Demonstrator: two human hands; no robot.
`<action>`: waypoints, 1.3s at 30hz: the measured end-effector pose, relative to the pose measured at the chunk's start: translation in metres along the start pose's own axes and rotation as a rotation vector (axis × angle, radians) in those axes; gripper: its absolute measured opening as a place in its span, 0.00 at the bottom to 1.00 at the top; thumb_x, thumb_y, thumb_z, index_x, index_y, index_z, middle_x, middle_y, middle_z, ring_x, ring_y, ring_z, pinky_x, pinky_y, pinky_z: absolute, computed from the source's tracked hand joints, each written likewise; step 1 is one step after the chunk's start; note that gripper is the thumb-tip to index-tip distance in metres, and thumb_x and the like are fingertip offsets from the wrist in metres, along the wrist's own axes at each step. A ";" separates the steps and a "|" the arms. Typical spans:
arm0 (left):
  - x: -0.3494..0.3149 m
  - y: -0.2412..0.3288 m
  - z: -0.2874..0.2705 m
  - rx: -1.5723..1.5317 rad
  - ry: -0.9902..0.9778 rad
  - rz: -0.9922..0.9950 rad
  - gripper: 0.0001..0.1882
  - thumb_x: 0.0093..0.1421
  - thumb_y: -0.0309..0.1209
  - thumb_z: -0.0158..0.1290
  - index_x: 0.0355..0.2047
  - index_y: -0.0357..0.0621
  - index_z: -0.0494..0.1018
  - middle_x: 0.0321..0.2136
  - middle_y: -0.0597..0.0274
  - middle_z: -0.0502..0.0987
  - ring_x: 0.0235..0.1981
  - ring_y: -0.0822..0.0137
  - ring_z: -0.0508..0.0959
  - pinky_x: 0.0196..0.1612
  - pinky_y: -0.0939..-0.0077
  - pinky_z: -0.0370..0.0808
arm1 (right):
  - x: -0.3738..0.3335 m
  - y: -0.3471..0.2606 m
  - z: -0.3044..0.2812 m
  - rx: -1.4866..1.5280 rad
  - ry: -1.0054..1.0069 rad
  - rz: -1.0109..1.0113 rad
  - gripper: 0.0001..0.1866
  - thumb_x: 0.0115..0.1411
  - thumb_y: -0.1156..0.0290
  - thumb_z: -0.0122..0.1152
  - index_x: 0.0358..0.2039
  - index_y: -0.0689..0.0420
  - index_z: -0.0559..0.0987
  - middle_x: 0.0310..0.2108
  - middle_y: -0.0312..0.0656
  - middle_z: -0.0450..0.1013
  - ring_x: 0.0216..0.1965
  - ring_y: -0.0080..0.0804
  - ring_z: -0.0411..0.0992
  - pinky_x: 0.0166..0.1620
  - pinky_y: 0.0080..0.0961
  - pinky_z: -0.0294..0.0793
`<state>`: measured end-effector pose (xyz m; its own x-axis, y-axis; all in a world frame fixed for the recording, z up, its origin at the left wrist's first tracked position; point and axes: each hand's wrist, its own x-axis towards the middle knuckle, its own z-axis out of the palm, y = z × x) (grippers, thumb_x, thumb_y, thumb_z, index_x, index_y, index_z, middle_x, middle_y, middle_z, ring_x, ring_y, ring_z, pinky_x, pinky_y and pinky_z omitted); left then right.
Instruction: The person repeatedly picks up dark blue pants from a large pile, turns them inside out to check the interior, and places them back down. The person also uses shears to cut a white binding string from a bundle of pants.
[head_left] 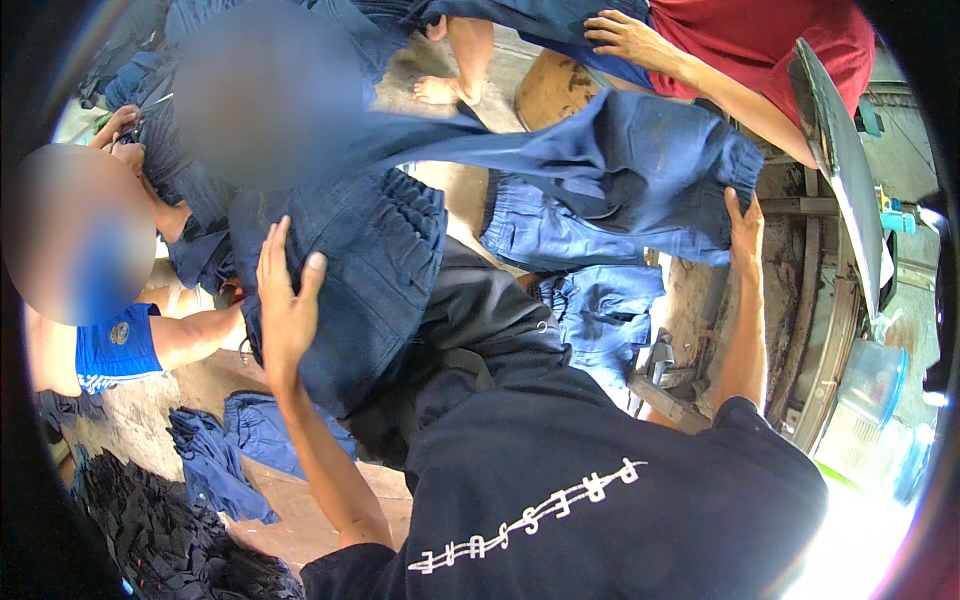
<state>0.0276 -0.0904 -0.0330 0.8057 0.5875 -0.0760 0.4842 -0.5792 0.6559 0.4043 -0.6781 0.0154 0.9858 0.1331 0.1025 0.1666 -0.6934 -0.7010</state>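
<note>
My left hand [288,295] lies flat on a pile of navy trousers [350,290] across my lap, its fingers stretched and the thumb apart. At the right, my right hand [745,230] is closed on the gathered elastic edge of another pair of navy trousers [650,160], which is raised and spread out in front of me. A leg of that garment runs left toward the pile, partly hidden by a blurred patch. Below it are more blue trousers [555,225] and a folded blue garment [605,315] with a gathered waist.
A person in blue shorts [120,350] sits at the left; another in a red shirt [760,50] is at the far right, a hand [635,40] on dark cloth. Black cloth pieces [170,530] and blue garments [215,460] lie at lower left. Clear plastic tubs [870,385] stand at right.
</note>
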 end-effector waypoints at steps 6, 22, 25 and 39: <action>-0.013 -0.008 0.029 0.060 0.116 0.026 0.38 0.75 0.47 0.53 0.79 0.47 0.58 0.79 0.44 0.58 0.80 0.43 0.53 0.81 0.48 0.46 | 0.014 0.083 -0.084 -0.591 0.305 0.074 0.47 0.71 0.40 0.65 0.73 0.69 0.70 0.66 0.65 0.74 0.71 0.58 0.70 0.73 0.46 0.65; -0.011 -0.003 0.023 0.087 0.130 0.015 0.38 0.75 0.48 0.54 0.79 0.47 0.60 0.78 0.45 0.60 0.80 0.44 0.55 0.81 0.48 0.48 | 0.017 0.112 0.227 -0.719 -0.151 0.126 0.23 0.72 0.54 0.61 0.57 0.58 0.81 0.48 0.63 0.83 0.55 0.65 0.81 0.59 0.56 0.79; -0.010 -0.002 0.021 0.093 0.123 0.022 0.39 0.75 0.49 0.54 0.79 0.47 0.60 0.78 0.44 0.60 0.80 0.43 0.56 0.81 0.49 0.49 | -0.014 0.082 0.317 0.044 -0.383 0.417 0.31 0.71 0.54 0.66 0.69 0.56 0.77 0.45 0.54 0.87 0.41 0.43 0.87 0.54 0.43 0.83; -0.019 -0.005 0.034 0.071 0.261 0.060 0.38 0.75 0.51 0.54 0.77 0.44 0.63 0.76 0.39 0.62 0.78 0.39 0.59 0.79 0.46 0.52 | -0.024 -0.286 0.314 0.329 -0.635 -0.462 0.19 0.72 0.62 0.68 0.56 0.62 0.85 0.49 0.48 0.85 0.45 0.36 0.83 0.49 0.30 0.80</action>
<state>0.0215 -0.1183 -0.0603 0.7229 0.6713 0.1638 0.4681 -0.6502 0.5985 0.3262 -0.2608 -0.0082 0.6044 0.7924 0.0820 0.4369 -0.2436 -0.8659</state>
